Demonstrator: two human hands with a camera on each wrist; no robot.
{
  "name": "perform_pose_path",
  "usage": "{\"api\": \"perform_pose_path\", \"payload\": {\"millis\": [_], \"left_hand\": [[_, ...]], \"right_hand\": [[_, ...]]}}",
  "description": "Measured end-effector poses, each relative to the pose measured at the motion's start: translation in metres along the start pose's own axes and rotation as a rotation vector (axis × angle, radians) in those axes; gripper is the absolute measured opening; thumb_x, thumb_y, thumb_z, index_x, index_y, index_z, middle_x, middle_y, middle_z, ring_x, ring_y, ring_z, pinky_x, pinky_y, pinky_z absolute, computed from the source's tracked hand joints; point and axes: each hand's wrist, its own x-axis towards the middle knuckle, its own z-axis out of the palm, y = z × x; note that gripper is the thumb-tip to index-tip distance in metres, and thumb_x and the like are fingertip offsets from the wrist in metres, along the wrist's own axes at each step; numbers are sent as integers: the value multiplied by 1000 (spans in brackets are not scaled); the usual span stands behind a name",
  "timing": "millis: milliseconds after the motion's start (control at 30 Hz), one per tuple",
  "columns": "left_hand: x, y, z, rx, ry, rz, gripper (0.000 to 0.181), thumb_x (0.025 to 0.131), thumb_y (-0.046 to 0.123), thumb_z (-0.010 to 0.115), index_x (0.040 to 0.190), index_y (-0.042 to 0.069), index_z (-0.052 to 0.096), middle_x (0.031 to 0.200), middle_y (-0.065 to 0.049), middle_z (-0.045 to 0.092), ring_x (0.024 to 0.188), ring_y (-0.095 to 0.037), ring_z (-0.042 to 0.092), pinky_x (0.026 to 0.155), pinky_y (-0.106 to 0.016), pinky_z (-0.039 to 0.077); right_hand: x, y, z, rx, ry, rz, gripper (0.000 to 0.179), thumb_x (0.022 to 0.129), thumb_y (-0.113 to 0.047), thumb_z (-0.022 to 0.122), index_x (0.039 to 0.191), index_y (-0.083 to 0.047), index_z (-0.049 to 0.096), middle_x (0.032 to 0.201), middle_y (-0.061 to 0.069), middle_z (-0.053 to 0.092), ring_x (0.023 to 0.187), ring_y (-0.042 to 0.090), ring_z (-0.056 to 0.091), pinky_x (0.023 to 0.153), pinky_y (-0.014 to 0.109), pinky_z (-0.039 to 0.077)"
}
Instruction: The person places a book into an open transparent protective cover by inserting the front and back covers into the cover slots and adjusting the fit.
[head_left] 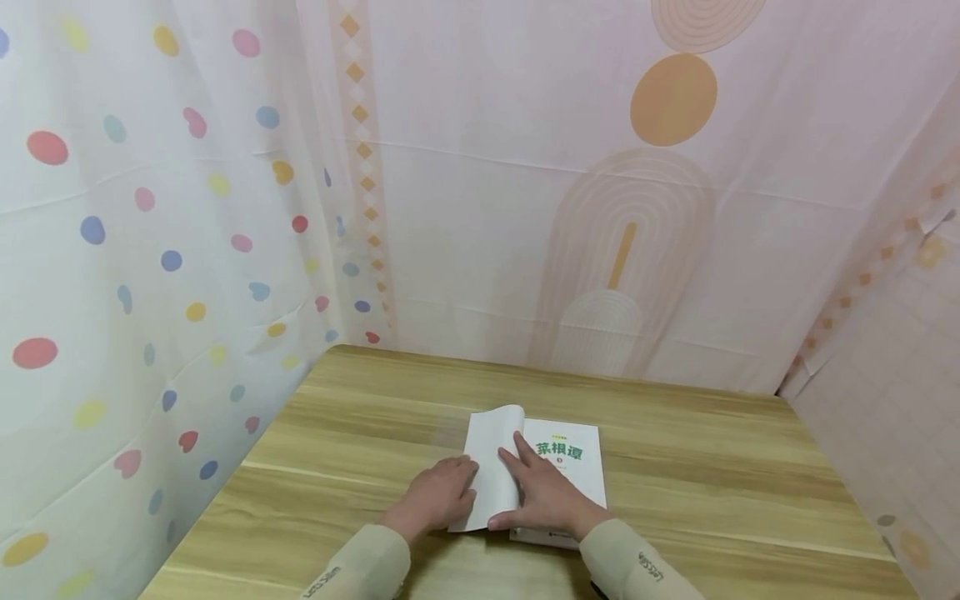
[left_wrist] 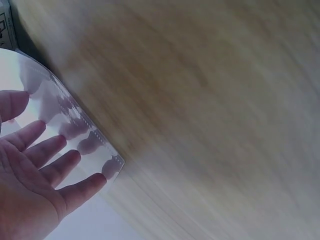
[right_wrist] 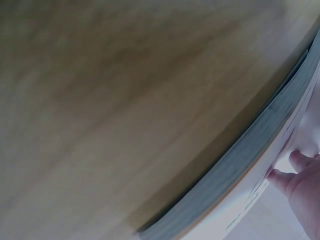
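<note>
A book lies on the table with its white title page (head_left: 577, 479) facing up, printed in green Chinese characters. Its white front cover (head_left: 491, 475) bends over to the left. On the cover's left part rests my left hand (head_left: 435, 498). My right hand (head_left: 547, 492) lies across the fold and the title page, fingers spread. In the left wrist view, straight fingers touch a glossy clear plastic cover (left_wrist: 92, 134) with a dotted seam, which mirrors the fingertips. The right wrist view has the book's thick page edges (right_wrist: 240, 160), with only part of the right hand visible.
The wood-grain table (head_left: 337, 433) extends on both sides of the book. A polka-dot curtain (head_left: 172, 217) hangs at the left, and a pale patterned curtain (head_left: 465, 217) hangs behind the far table edge.
</note>
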Motion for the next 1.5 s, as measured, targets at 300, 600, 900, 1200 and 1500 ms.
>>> {"api": "perform_pose_path", "payload": {"millis": [300,600,900,1200,1500], "left_hand": [[1,0,0,-27,54,-11,36,96,15,60,127,-3,60,134,-27,55,124,-42,53,100,-58,44],[-1,-4,3,-52,-41,-34,46,97,21,59,137,-1,55,143,-25,49,133,-45,43,104,-65,36],[-1,-7,5,-61,-42,-44,47,96,20,60,137,-1,55,144,-25,49,133,-46,42,105,-64,35],[-3,-9,5,-103,-4,-37,48,95,19,61,136,-6,53,143,-30,46,134,-46,42,108,-59,35],[-5,-10,4,-126,-10,-77,51,96,24,60,137,-5,53,143,-32,45,135,-47,39,109,-61,32]], "right_hand": [[0,-2,2,-23,18,9,112,72,-76,69,156,-13,31,164,16,11,143,39,30,109,55,37],[2,0,8,-81,22,4,111,72,-77,67,155,-11,33,163,18,15,144,37,30,111,60,30],[-4,4,1,49,-13,-2,116,69,-72,75,156,-11,31,163,18,13,145,38,27,113,60,27],[-2,3,1,7,1,-17,113,71,-72,73,155,-8,33,162,20,19,142,37,32,112,60,28],[1,1,6,-72,27,-28,110,71,-74,72,152,-7,37,160,21,25,140,36,38,111,60,31]]}}
